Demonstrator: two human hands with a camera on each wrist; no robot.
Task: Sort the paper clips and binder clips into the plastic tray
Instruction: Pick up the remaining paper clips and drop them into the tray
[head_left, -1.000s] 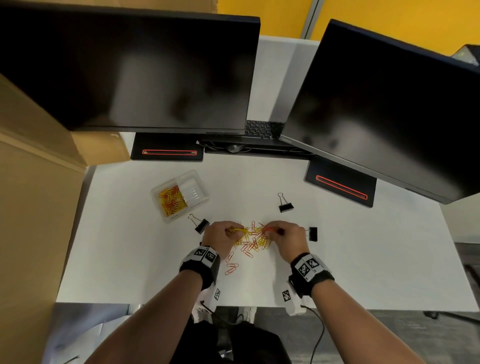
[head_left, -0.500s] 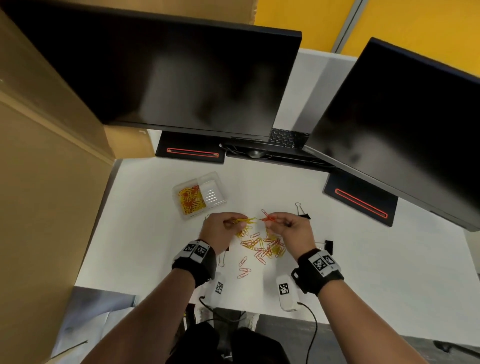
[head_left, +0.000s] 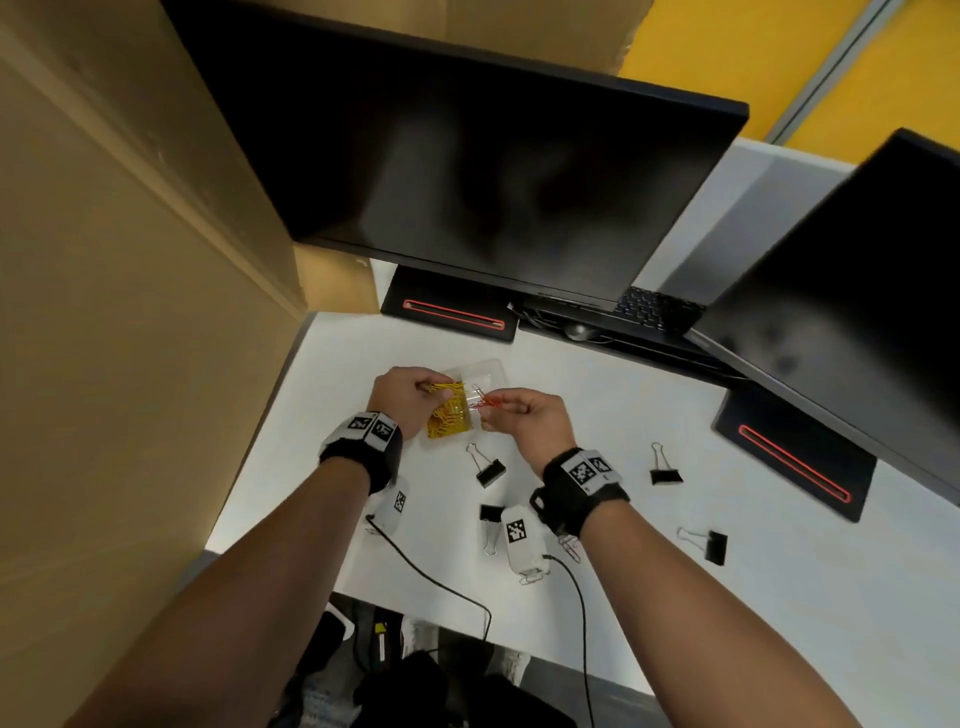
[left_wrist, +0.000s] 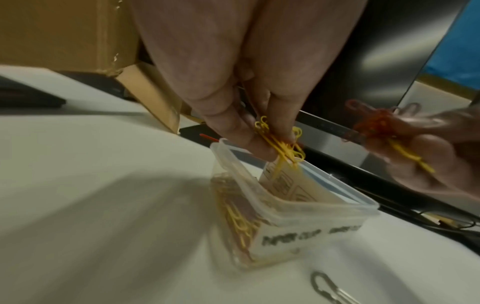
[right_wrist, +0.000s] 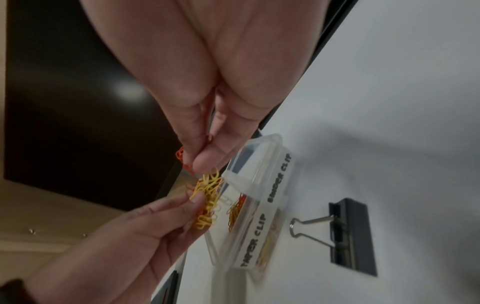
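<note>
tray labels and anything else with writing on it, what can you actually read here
"PAPER CLIP": strip on the plastic tray front, by the compartment holding paper clips.
"BINDER CLIP": same strip, by the other compartment; first letters smeared.
Paper insert in the tray: printed lines, too blurred to read.
Wristbands and white tags: square code patterns, no words.

The head view looks steeply down from above the bench (head_left: 779, 597), taking in both forearms and the plastic tray (head_left: 483, 371) from well off. The left wrist view sits low beside the tray (left_wrist: 298, 214), facing along the fingers (left_wrist: 233, 133) toward the monitors. The right wrist view, rolled sideways, looks close at the same tray (right_wrist: 262, 179). All three share the tray.
</note>
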